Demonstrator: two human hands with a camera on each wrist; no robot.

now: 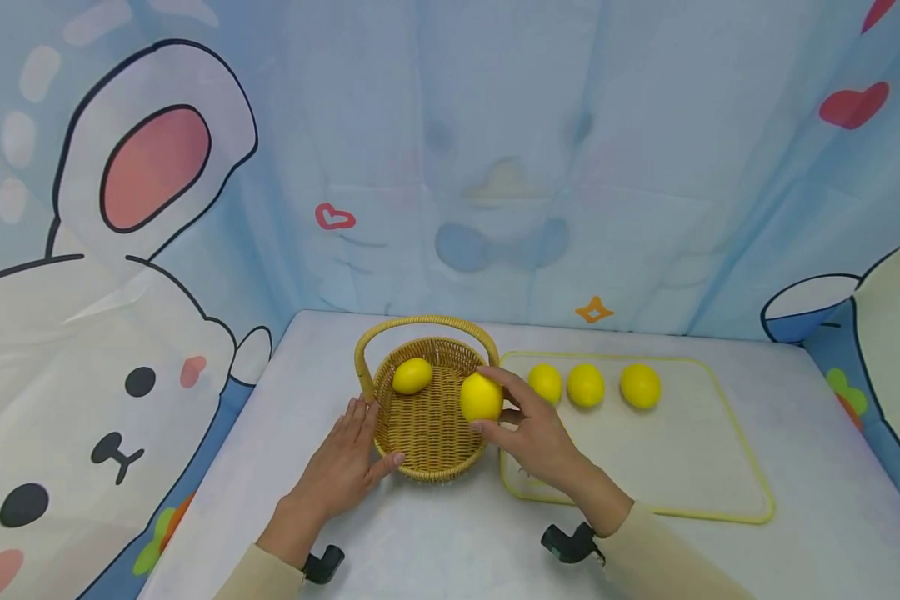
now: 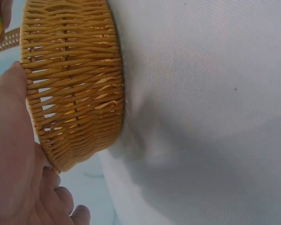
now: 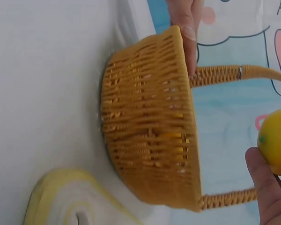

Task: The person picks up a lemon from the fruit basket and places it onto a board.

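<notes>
A wicker basket (image 1: 431, 433) with an arched handle (image 1: 427, 320) stands on the table. One yellow lemon (image 1: 412, 376) lies inside it, at the back left. My right hand (image 1: 534, 429) pinches another lemon (image 1: 482, 397) between thumb and fingers, over the basket's right side; the right wrist view shows this lemon (image 3: 276, 142) above rim level. With fairly straight fingers, my left hand (image 1: 337, 467) rests against the basket's left side, its thumb at the front rim. From the left wrist, the thumb (image 2: 14, 77) shows at the rim of the woven wall (image 2: 75, 79).
Right of the basket lies a white cutting board (image 1: 667, 458) with a yellow edge. Along its back part sit three more lemons (image 1: 586, 386). A white cloth (image 1: 450, 542) covers the table, and a printed blue curtain (image 1: 510, 125) hangs behind it.
</notes>
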